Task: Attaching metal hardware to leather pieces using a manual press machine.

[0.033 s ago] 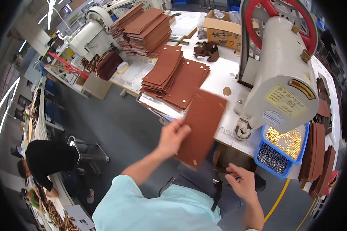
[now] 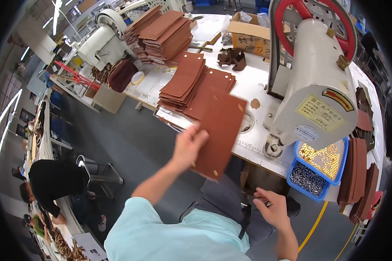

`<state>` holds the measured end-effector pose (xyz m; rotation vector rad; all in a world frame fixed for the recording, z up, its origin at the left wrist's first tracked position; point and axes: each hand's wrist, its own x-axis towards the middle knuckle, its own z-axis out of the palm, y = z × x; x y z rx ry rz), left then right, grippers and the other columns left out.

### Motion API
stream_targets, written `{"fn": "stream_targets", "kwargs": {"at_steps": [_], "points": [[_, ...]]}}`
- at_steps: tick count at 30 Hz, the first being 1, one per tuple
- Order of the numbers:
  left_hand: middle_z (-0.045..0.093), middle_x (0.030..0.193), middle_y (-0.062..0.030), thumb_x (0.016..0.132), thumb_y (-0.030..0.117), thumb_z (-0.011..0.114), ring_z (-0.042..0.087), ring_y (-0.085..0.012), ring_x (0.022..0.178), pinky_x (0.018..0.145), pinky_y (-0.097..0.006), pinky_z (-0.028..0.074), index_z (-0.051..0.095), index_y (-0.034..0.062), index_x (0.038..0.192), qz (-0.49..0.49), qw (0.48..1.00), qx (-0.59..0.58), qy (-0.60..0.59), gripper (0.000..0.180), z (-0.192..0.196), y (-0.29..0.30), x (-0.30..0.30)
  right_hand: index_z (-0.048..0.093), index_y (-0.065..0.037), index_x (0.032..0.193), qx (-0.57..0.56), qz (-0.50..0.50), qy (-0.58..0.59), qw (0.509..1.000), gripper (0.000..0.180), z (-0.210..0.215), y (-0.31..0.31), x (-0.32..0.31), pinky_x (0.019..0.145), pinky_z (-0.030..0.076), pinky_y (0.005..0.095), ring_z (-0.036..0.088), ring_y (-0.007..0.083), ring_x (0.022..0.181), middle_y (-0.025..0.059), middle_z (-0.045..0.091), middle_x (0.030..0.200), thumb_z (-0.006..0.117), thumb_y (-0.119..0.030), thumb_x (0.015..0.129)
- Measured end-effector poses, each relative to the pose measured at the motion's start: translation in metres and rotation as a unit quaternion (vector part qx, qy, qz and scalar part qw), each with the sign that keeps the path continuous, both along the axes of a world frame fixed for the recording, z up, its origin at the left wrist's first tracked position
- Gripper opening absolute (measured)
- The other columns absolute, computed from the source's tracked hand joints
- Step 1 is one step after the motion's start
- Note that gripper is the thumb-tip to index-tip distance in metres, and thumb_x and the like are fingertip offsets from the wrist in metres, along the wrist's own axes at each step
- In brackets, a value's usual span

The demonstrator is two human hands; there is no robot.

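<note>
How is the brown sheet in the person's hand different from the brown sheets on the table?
The held brown sheet is a single piece, gripped by the left hand and tilted up over the table edge. The stacked brown sheets are many, lying flat in overlapping piles on the white table, untouched. Both are the same reddish-brown colour, flat, with small punched holes.

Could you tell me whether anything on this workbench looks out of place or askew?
Mostly tidy. One small brown disc lies loose on the white table beside the press machine, apart from the stacks. The left hand holds a brown leather sheet tilted over the table edge.
</note>
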<state>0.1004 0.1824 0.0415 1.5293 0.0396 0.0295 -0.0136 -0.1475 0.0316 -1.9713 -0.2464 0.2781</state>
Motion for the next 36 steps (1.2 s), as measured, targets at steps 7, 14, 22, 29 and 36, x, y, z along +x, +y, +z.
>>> {"fn": "stream_targets", "kwargs": {"at_steps": [7,14,22,29,36], "points": [[0.075,0.109,-0.0125,0.104,0.019,0.055,0.068,-0.0179,0.101,0.092,-0.033,0.052,0.065,-0.0061,0.127,0.035,0.982,0.147,-0.113,0.035,0.023,0.074,0.183,0.069,0.005,0.121,-0.058,0.052,0.063,0.995,0.041,-0.016,-0.013,-0.021,0.08,0.059,0.0309,0.076,0.0221,0.087,0.0186,0.076,0.102,0.078,-0.008,0.083],[0.06,0.136,-0.0237,0.089,0.028,0.074,0.055,-0.0414,0.127,0.109,-0.048,0.044,0.059,0.0074,0.14,-0.023,0.815,0.529,-0.236,0.057,-0.026,0.031,0.18,0.07,0.002,0.119,-0.108,-0.017,0.017,0.994,0.038,-0.018,-0.053,-0.04,0.076,0.059,0.0328,0.075,0.0237,0.083,0.0174,0.075,0.098,0.077,-0.012,0.084],[0.046,0.154,-0.0204,0.091,0.031,0.068,0.04,-0.0381,0.143,0.116,-0.057,0.029,0.054,0.014,0.147,-0.02,0.747,0.641,-0.174,0.06,-0.081,0.044,0.139,0.073,0.0,0.102,-0.206,-0.347,-0.23,0.885,0.014,0.007,-0.155,0.0,0.069,0.056,0.0338,0.071,0.0267,0.076,0.0154,0.073,0.088,0.072,-0.006,0.09],[0.035,0.163,-0.0195,0.1,0.034,0.058,0.027,-0.0408,0.152,0.121,-0.064,0.017,0.047,0.0158,0.153,-0.012,0.771,0.634,-0.05,0.056,-0.078,0.007,0.155,0.062,-0.007,0.133,-0.453,-0.52,-0.251,0.679,0.057,0.015,-0.302,0.002,0.104,0.048,0.0449,0.06,0.0359,0.122,0.0207,0.062,0.134,0.08,-0.028,0.083],[0.045,0.155,-0.0204,0.094,0.026,0.068,0.036,-0.0402,0.147,0.119,-0.057,0.026,0.053,0.0092,0.145,0.037,0.781,0.597,-0.179,0.056,-0.066,-0.003,0.111,0.041,-0.014,0.156,-0.425,-0.519,0.058,0.739,0.113,0.048,-0.368,0.016,0.107,0.047,0.0531,0.054,0.0422,0.132,0.0254,0.053,0.146,0.087,-0.062,0.065]]}}
